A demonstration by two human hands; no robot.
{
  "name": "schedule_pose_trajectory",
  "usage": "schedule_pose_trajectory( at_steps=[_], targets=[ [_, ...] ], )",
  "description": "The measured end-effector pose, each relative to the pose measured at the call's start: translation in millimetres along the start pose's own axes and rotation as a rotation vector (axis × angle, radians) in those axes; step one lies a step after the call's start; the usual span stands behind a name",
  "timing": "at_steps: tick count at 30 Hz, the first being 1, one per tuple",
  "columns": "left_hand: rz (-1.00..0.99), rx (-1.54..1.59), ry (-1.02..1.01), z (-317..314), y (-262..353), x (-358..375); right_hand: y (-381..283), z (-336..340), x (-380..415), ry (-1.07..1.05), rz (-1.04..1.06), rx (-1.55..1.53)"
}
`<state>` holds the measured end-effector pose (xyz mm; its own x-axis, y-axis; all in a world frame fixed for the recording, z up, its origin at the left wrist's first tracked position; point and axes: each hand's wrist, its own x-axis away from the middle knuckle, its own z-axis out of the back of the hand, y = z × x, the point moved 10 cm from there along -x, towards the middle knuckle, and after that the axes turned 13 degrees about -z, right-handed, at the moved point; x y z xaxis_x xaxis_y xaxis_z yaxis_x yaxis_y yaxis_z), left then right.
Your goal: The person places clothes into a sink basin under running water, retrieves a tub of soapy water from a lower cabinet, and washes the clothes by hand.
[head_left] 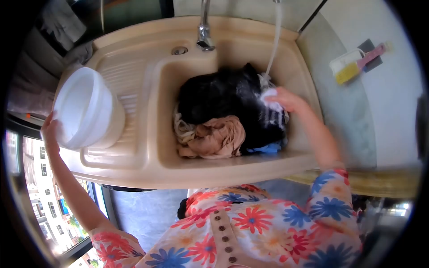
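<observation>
My left hand point(50, 131) grips the rim of a white plastic bucket point(111, 118), which tilts on the ribbed drainboard with its mouth turned toward me. Over the right side of the basin, my right hand point(289, 100) is closed on a small white cloth point(272, 99), slightly blurred. Water point(274, 49) streams down beside it. Beneath lies a wet black garment point(214, 96) with whitish suds or splashes on it. A peach-coloured garment point(221, 138) is bunched at the basin's front left, and a bit of blue cloth point(268, 148) peeks out at the front.
The beige laundry sink point(152, 167) has a chrome faucet point(204, 35) at its back. A brush with yellow bristles and a pink handle point(357, 67) hangs on the right wall. Grey cloths point(62, 27) hang at the upper left, above a window.
</observation>
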<state>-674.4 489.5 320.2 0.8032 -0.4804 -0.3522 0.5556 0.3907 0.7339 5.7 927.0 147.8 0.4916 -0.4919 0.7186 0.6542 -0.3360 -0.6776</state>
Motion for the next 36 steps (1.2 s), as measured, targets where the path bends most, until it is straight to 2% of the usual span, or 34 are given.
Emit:
schedule_pose_trajectory(
  at_steps=[2, 3, 5, 7, 8, 9, 10, 11, 12, 14, 17, 18, 19, 21, 23, 24, 27, 28, 29, 31, 32, 33, 35, 36],
  targets=[
    [-0.067, -0.157, -0.011, 7, 8, -4, -15, 10, -8, 0.033, 0.100, -0.281],
    [-0.179, -0.229, 0.076, 19, 25, -3, -18, 20, -11, 0.061, 0.130, -0.427],
    [-0.292, -0.533, 0.344, 29, 135, 54, 26, 63, -26, 0.194, 0.035, -0.241],
    [-0.524, -0.487, 0.429, 11, 199, 104, 64, 70, -13, 0.260, -0.100, 0.003],
    [-0.721, -0.184, 0.372, -17, 229, 129, 72, 47, -4, 0.189, -0.157, 0.093],
    [-0.637, -0.155, 0.262, -50, 248, 154, 72, 16, 9, 0.114, -0.212, 0.182],
    [-0.704, 0.058, 0.115, -93, 279, 181, 63, -17, 17, -0.001, -0.206, 0.118],
    [-0.385, 0.529, -0.165, -148, 271, 194, 49, -40, 12, -0.045, -0.108, 0.092],
    [-0.814, 0.030, -0.354, -188, 320, 219, 34, -59, 4, -0.095, -0.068, 0.062],
    [-0.749, 0.053, -0.749, -275, 310, 240, -8, -89, -11, -0.171, 0.034, 0.006],
    [-0.664, -0.129, -0.849, -379, 257, 242, -62, -94, -41, -0.174, 0.144, -0.136],
    [-0.612, -0.207, -0.849, -403, 243, 244, -68, -87, -54, -0.106, 0.111, -0.196],
    [-0.562, -0.249, -1.055, -429, 233, 264, -77, -84, -59, -0.006, 0.153, -0.208],
    [-0.514, -0.294, -1.390, -469, 215, 320, -93, -97, -57, -0.064, 0.132, -0.219],
    [-0.659, -0.396, -1.424, -465, 230, 344, -118, -102, -58, -0.113, 0.257, -0.289],
    [-0.656, -0.357, -1.401, -464, 228, 342, -126, -103, -52, -0.076, 0.286, -0.241],
    [-0.653, -0.272, -1.321, -462, 215, 318, -111, -82, -53, -0.032, 0.234, -0.082],
    [-0.637, -0.259, -1.305, -461, 210, 313, -104, -68, -40, -0.021, 0.212, -0.139],
    [-0.617, -0.244, -1.292, -463, 211, 312, -77, -46, -31, 0.023, 0.138, -0.101],
    [-0.783, -0.440, -1.183, -451, 260, 313, -19, 7, -6, 0.108, -0.005, -0.033],
    [-0.858, -0.543, -1.117, -444, 281, 317, -6, 15, 5, 0.099, 0.005, -0.075],
    [-0.998, -0.438, -1.063, -447, 306, 339, 5, 21, 16, 0.091, 0.015, -0.117],
    [-1.266, -0.117, -1.127, -461, 343, 405, 21, 35, 31, 0.117, 0.032, -0.157],
    [-1.470, -0.061, -1.158, -453, 368, 436, 28, 41, 37, 0.151, 0.037, -0.156]
  ],
)
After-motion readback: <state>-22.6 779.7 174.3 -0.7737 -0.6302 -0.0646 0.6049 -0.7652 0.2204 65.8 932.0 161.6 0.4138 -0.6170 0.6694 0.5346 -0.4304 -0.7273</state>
